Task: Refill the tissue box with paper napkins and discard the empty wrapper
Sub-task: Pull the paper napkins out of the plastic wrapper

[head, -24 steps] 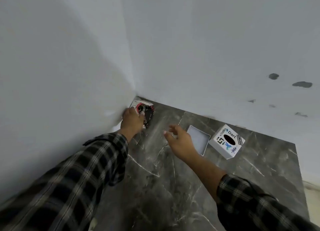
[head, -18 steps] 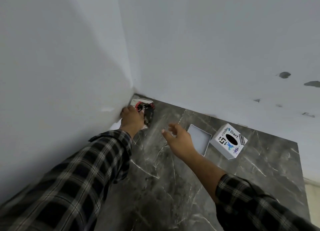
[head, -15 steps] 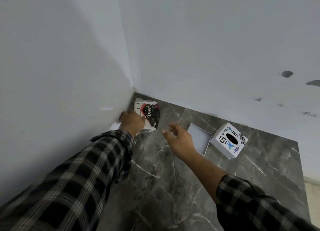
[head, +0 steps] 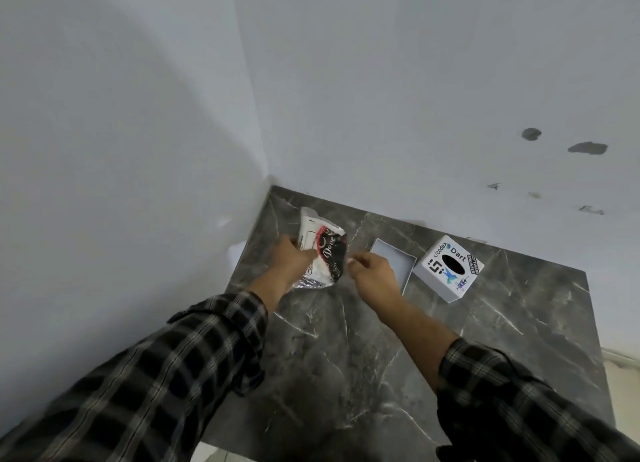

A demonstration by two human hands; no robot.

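Observation:
My left hand (head: pixel 292 259) grips a white, red and black pack of paper napkins (head: pixel 323 250) and holds it tilted above the dark marble table (head: pixel 346 357). My right hand (head: pixel 372 274) hovers just right of the pack, fingers loosely curled and holding nothing. To its right a flat white lid or base panel (head: pixel 398 259) lies on the table, partly hidden by that hand. Further right stands the white cube tissue box (head: pixel 448 269) with stickers and a black oval opening on top.
The table sits in a corner between two white walls (head: pixel 381 98). Dark chipped marks (head: pixel 588 147) spot the right wall. A pale floor strip (head: pixel 623 385) shows past the table's right edge. Plaid sleeves cover both forearms.
My left hand has lifted the napkin pack out of the wall corner and brought it right, toward the table's middle. My right hand has moved closer to the pack.

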